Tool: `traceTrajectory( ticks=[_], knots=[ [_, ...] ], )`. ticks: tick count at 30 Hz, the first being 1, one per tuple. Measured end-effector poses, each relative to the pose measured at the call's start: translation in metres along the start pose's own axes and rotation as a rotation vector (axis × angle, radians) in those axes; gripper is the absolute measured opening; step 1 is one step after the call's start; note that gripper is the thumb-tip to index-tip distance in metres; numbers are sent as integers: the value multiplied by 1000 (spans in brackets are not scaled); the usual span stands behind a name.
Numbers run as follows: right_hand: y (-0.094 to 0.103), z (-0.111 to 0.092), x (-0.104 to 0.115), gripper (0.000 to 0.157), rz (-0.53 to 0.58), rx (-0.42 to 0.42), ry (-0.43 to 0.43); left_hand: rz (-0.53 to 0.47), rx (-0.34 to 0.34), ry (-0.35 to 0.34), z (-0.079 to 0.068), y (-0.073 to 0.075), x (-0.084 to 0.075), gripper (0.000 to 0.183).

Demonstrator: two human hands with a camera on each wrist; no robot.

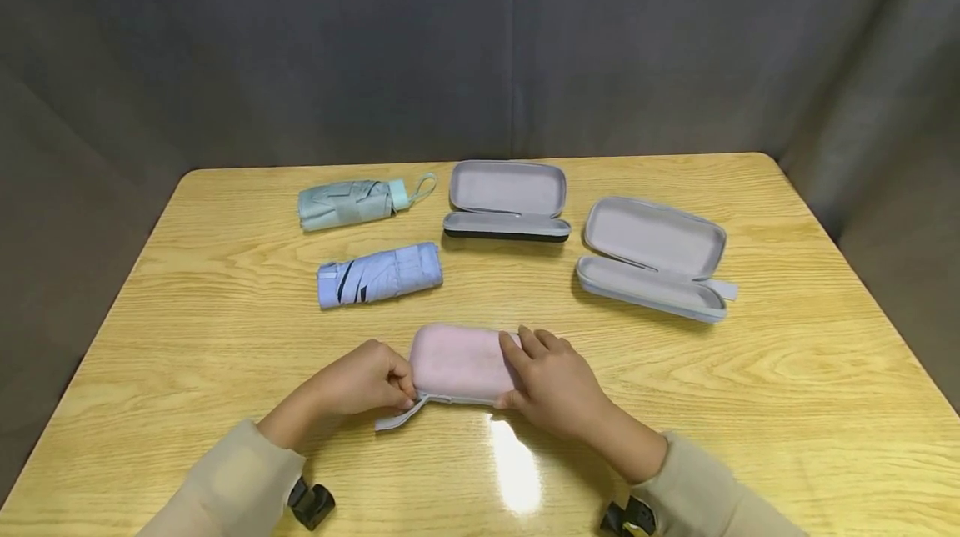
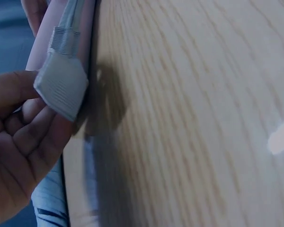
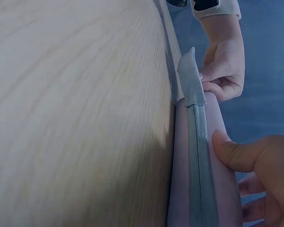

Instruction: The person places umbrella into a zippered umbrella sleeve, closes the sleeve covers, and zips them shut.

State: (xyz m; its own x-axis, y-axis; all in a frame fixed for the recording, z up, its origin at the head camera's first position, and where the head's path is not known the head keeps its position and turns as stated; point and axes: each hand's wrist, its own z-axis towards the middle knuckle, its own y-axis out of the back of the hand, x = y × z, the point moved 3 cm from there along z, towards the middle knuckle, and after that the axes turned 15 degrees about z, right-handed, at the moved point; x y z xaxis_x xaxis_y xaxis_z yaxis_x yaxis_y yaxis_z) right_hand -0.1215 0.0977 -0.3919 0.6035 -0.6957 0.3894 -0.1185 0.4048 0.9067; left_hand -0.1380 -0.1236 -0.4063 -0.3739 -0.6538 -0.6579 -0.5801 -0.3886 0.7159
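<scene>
A pink zippered glasses case [image 1: 459, 362] lies closed on the table, its grey zip [image 3: 199, 165] running along the side nearest me. From its left end sticks out a grey fabric tab [image 2: 61, 82]. My left hand [image 1: 375, 378] has curled fingers at that end, thumb and forefinger pinching beside the tab; the tab hides the fingertips in the left wrist view. Around the case's right end my right hand [image 1: 558, 383] grips, thumb on the near side and fingers spread over the top.
Behind the case lies a folded blue umbrella [image 1: 382, 274], with a folded green umbrella [image 1: 348, 203] farther back. Two grey-lined cases stand open: one at the back middle [image 1: 508, 187], another at the right [image 1: 656, 237]. A dark curtain [image 1: 480, 45] hangs beyond the wooden table [image 1: 810, 370].
</scene>
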Motion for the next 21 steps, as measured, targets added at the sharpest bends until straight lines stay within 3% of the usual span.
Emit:
traceTrajectory(
  ticks=[10,16,21],
  knots=[
    [-3,1,3,74,3,23,33,20,7,12,-12,5,-2,8],
    [5,-2,-14,72,192,161,31,23,48,18,-13,7,-1,8],
    [18,-1,-33,66,364,285,-3,64,63,19,-12,22,4,9]
  ],
)
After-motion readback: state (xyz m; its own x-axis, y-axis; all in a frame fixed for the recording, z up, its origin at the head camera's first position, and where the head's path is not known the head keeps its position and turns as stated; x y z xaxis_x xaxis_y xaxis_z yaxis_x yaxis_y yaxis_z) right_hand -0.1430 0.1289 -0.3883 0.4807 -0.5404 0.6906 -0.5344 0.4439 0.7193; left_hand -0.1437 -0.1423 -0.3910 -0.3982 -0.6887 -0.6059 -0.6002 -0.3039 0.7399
